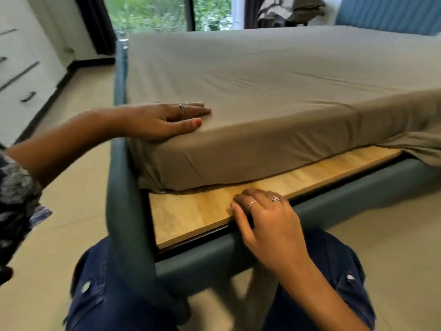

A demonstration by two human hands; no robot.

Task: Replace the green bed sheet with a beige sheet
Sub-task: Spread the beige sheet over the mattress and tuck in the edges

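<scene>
At the bed's near corner, the mattress sits back from the padded frame (133, 211), baring a strip of wooden base (191, 216). The beige sheet (274, 87) lies stretched over the mattress, loose at the right edge. The left hand (162, 120) presses flat, fingers straight, on the corner; the right hand (265, 218) rests open-fingered on the base edge.

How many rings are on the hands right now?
3: one ring on the left hand, and two on the right hand, a plain band and a stone ring. Hidden fingers may carry more.
</scene>
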